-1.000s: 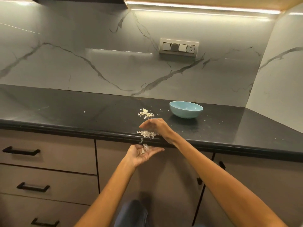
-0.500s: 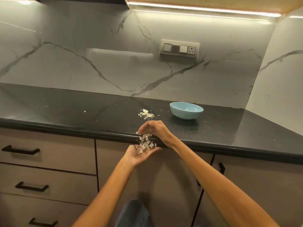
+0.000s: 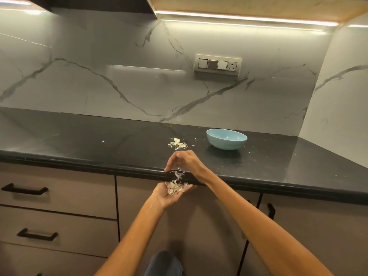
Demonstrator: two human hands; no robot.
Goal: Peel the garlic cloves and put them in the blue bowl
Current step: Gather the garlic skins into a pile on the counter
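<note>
A light blue bowl [image 3: 226,139] stands on the black countertop [image 3: 99,140] towards the back right; its inside is hidden from this angle. A small pile of garlic peels [image 3: 177,144] lies on the counter to the left of the bowl. My left hand [image 3: 171,193] is cupped palm up just below the counter's front edge, holding a heap of garlic skins [image 3: 174,187]. My right hand [image 3: 184,161] rests curled at the counter edge above it, fingers pointing down, with a few skins dropping from under it.
Tiny peel crumbs [image 3: 103,141] dot the counter at the left. Drawers with black handles [image 3: 24,190] sit below the counter on the left, cabinet doors [image 3: 219,226] below my arms. A switch panel [image 3: 218,65] is on the marble backsplash. A side wall closes the right.
My right hand swept the peels off the counter's front edge into my cupped left palm, which now holds a bigger heap and has risen closer to the edge.
</note>
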